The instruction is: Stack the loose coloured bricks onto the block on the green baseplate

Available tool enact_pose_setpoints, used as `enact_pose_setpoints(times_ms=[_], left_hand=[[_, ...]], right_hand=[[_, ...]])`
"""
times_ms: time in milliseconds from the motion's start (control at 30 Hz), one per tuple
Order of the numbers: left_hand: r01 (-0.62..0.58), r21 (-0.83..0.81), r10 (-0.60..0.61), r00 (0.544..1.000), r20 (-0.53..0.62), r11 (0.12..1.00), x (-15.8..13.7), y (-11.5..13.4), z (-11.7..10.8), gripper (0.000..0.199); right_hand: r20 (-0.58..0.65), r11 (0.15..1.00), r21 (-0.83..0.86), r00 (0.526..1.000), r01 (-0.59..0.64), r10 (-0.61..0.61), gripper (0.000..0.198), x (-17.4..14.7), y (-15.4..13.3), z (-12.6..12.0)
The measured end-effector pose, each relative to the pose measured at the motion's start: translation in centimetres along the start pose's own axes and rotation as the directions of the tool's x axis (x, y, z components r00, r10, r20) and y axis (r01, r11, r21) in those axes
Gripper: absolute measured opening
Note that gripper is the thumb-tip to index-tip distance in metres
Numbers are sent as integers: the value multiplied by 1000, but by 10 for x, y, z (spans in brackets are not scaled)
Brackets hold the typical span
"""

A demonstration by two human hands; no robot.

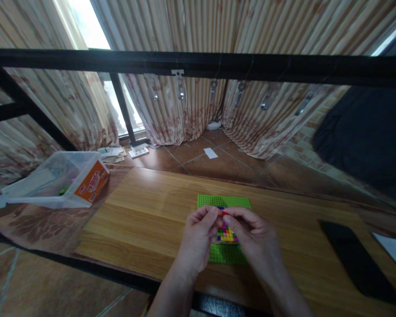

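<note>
A green studded baseplate (224, 201) lies on the wooden board. Near its middle sits a patch of small coloured building bricks (227, 235), in yellow, pink, red and blue among others. Above this patch, my left hand (199, 233) and my right hand (257, 235) come together, each with thumb and forefinger pinched. Between the fingertips shows a small red building brick (223, 213), with an orange tint at its left end. Whether it is one piece or two, I cannot tell. My hands hide the plate's left and right sides.
A clear plastic bin (49, 200) with an orange label stands left of the wooden board (135, 220). To the right lies a black flat object (359, 259), with white paper (394, 248) beyond. A black metal bar (198, 64) crosses ahead, before striped curtains (198, 26).
</note>
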State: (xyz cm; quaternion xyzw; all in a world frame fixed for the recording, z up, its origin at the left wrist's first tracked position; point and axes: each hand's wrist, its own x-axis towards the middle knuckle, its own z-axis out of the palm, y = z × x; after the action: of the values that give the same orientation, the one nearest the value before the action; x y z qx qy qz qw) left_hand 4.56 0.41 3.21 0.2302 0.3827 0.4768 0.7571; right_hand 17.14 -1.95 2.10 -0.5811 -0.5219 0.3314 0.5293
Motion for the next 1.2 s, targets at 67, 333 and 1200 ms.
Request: enact_pose_setpoints(times_ms=[67, 333, 1200], left_hand=[[-10, -17, 10, 1000, -22, 1000, 1, 1, -2, 34], [-62, 1, 60, 976, -210, 998, 13, -3, -13, 30], [-109, 259, 169, 960, -224, 960, 19, -17, -15, 28]], right_hand=[[-51, 1000, 10, 999, -13, 14, 16, 3, 3, -5], [-7, 938, -343, 998, 57, -64, 19, 7, 21, -16], [-39, 862, -506, 998, 19, -45, 22, 9, 32, -5]])
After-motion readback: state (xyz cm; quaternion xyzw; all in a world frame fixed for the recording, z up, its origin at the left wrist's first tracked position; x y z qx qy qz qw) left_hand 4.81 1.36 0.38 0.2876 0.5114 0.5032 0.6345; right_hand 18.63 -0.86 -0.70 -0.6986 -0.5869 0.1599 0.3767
